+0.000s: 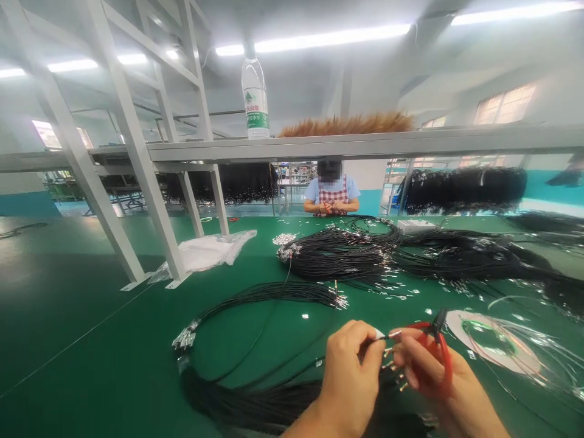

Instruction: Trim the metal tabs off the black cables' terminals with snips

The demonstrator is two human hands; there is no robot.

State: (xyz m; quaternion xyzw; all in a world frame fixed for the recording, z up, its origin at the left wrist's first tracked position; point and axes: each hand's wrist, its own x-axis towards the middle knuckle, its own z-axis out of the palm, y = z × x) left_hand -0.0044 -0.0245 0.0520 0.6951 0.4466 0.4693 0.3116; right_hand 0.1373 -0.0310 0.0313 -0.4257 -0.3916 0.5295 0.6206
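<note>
My left hand [349,371] is closed, pinching a thin black cable [385,336] near its end between thumb and fingers. Close beside it on the right, my right hand [433,374] has red-handled scissors [448,359] hooked round its fingers. Its thumb and forefinger tips meet at the cable's end; the exact contact is too small to make out. The scissors' blades are mostly hidden by the hand. Below both hands lies a bundle of black cables [255,404], some with bare, coppery ends showing under the fingers. That bundle curves round at the left to silvery tips.
A second cable bundle [269,291] and a large cable pile [347,252] lie farther back on the green table [114,340]. A white disc with wires [493,340] sits right. Grey rack legs [150,182] and a plastic bag [210,249] stand left. A co-worker [332,191] sits opposite.
</note>
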